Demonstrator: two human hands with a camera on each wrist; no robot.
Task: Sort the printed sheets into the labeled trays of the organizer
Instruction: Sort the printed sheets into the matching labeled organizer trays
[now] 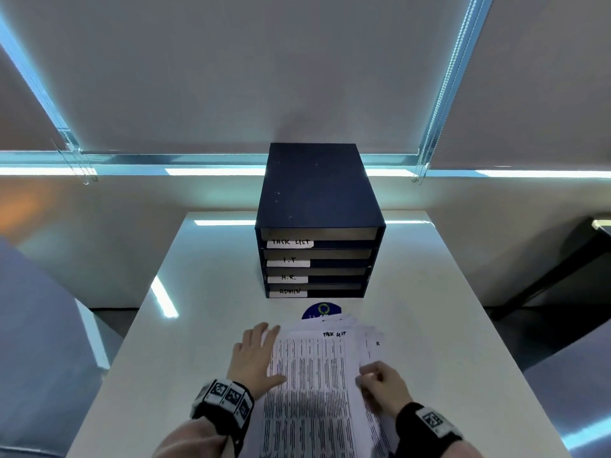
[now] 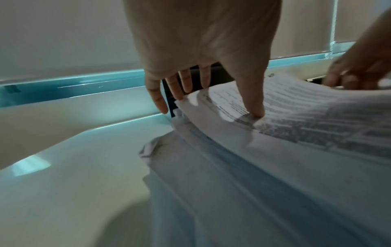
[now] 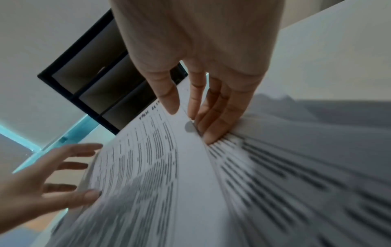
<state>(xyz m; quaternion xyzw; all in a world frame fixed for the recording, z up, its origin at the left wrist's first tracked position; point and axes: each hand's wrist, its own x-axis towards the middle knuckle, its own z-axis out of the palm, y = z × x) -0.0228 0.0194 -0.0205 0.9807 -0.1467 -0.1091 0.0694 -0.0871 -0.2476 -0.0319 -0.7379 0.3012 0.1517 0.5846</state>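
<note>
A loose stack of printed sheets [image 1: 310, 385] is spread on the near part of the white bench [image 1: 205, 292], its sheets fanned unevenly toward the right. The top sheet [image 1: 309, 361] carries a dense table and the handwritten heading "TASK LIST" at its far edge. The left edge of the stack is touched by the left hand [image 1: 253, 353], whose fingers are seen straight and spread, with the thumb laid on the top sheet; nothing is gripped by it. At the right edge, the top sheet is pinched by the right hand [image 1: 383, 385]: in the right wrist view the thumb [image 3: 169, 98] is seen above the paper and the other fingers [image 3: 213, 130] are pressed against the sheets beneath.

Just beyond the stack, a round blue sticker [image 1: 319, 310] is partly covered by the far sheets. Farther away, in the middle of the bench, a dark blue organizer [image 1: 319, 200] is stood with its open front turned toward the person. Four trays are stacked in it, labeled from top to bottom "TASK LIST" [image 1: 290, 242], "I.T" [image 1: 288, 261], "H.R." [image 1: 287, 278] and "ADMIN" [image 1: 288, 292]. Whether any paper lies in the trays cannot be told. Drawn roller blinds [image 1: 248, 67] are seen behind the bench.
</note>
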